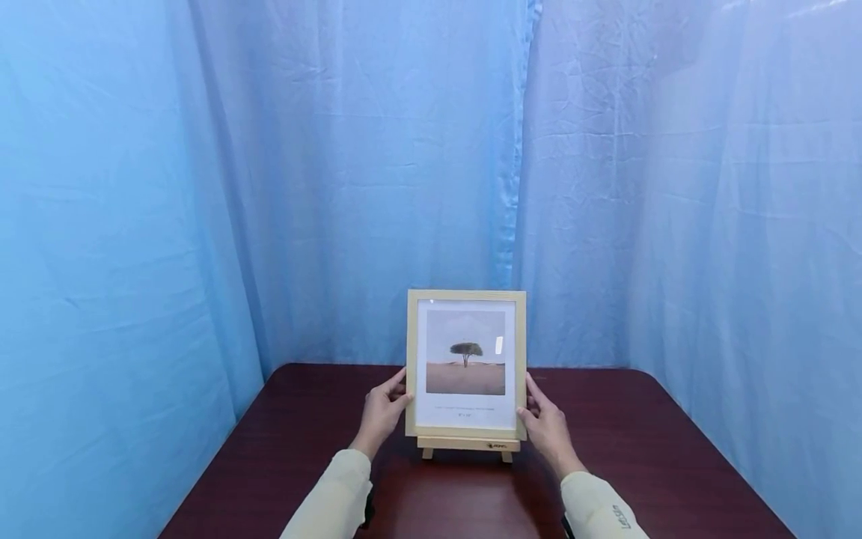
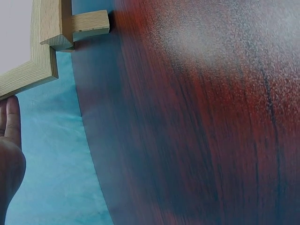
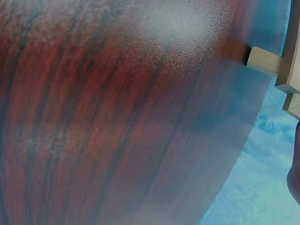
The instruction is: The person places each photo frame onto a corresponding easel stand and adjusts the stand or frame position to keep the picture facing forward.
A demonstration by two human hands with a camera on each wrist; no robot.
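A light wooden picture frame (image 1: 466, 412) stands upright on the ledge of a small wooden easel (image 1: 465, 443). Behind its glass is a print of a lone tree. My left hand (image 1: 380, 415) grips the frame's left edge low down, thumb at the front. On the opposite edge, my right hand (image 1: 547, 427) holds it at about the same height. The left wrist view catches a frame corner (image 2: 42, 70), the easel ledge (image 2: 58, 28) and part of the left hand (image 2: 11, 150). Only a sliver of the right hand (image 3: 294, 178) shows in the right wrist view, below the easel ledge (image 3: 289, 75).
The easel's feet rest on a dark red-brown table (image 1: 303, 434) with rounded far corners. Light blue curtains (image 1: 404, 187) hang behind the table and along both sides. Glare lies on the tabletop in both wrist views.
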